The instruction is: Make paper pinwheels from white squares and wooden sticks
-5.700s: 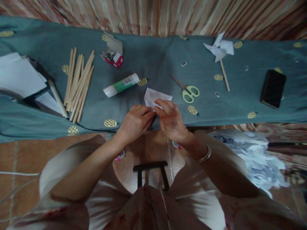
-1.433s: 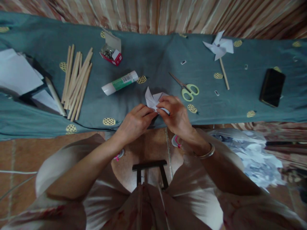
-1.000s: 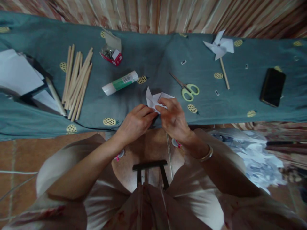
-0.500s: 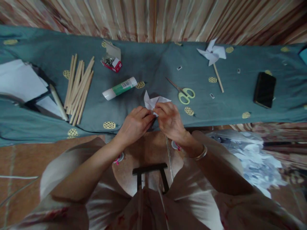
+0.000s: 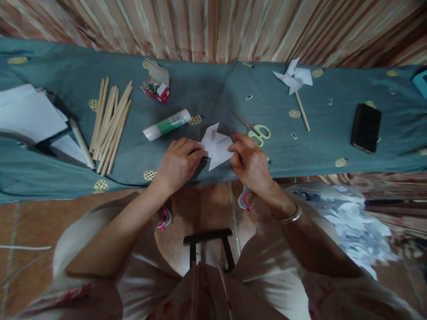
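Note:
A white paper pinwheel point(image 5: 216, 146) with folded blades is between my hands, near the front edge of the cloth-covered table. My left hand point(image 5: 182, 162) pinches its left side between thumb and fingers. On the opposite side, my right hand point(image 5: 251, 160) has its fingertips closed on the right blade. Just beyond my right hand lie scissors point(image 5: 258, 133) with light green handles, partly hidden by that hand. A green and white glue stick point(image 5: 167, 125) rests beyond my left hand.
Wooden sticks point(image 5: 110, 126) and white paper sheets point(image 5: 28, 111) lie at left. A small red box of metal pins point(image 5: 156, 86) stands open behind the glue stick. At right are a pinwheel on a stick point(image 5: 294, 79) and a black phone point(image 5: 366, 128). A bag of paper scraps point(image 5: 353, 222) sits below.
My hands have moved apart, the right one shifting rightward. The pinwheel has turned, and more of its blades show between the fingers. The view has shifted slightly.

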A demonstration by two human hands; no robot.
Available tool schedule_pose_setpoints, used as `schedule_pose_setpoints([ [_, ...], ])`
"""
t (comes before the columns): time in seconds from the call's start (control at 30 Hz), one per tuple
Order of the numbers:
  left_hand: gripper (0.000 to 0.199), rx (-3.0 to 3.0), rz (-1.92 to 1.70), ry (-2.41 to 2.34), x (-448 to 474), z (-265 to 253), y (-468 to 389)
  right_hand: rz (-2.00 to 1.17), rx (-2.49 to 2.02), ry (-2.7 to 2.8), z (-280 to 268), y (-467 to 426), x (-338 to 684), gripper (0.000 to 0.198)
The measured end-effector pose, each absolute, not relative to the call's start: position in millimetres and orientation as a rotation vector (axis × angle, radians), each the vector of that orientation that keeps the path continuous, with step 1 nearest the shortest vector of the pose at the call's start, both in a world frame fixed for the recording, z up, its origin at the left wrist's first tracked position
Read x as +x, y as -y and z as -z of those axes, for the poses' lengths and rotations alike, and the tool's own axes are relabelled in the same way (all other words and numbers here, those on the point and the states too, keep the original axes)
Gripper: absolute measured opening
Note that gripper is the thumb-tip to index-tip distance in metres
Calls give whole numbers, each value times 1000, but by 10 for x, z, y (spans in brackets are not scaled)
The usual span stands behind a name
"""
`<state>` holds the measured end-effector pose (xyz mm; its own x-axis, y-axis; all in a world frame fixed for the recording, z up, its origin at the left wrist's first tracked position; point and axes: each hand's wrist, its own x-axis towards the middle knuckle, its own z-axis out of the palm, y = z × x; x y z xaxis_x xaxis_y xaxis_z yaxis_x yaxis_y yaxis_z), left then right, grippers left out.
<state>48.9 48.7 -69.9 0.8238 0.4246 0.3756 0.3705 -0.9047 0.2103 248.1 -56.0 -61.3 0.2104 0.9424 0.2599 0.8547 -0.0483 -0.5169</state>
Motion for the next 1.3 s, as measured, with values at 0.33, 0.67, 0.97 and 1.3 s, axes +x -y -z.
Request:
schedule_pose_setpoints([
  [0.33, 23, 2779, -647, -674, 478, 650, -516, -300, -1897, 1649, 544, 581, 2505, 29],
  [0.67, 24, 2547, -679, -710, 475, 677, -462, -314, -1907, 1647, 507, 604, 2490, 28],
  [0.97, 23, 2348, -667, -781, 482, 666, -508, -315, -1920, 1574, 507, 593, 2478, 21],
  [1.3, 18, 2336, -711, -755, 512, 636, -373, -466, -1905, 1288, 575, 463, 2559, 52],
])
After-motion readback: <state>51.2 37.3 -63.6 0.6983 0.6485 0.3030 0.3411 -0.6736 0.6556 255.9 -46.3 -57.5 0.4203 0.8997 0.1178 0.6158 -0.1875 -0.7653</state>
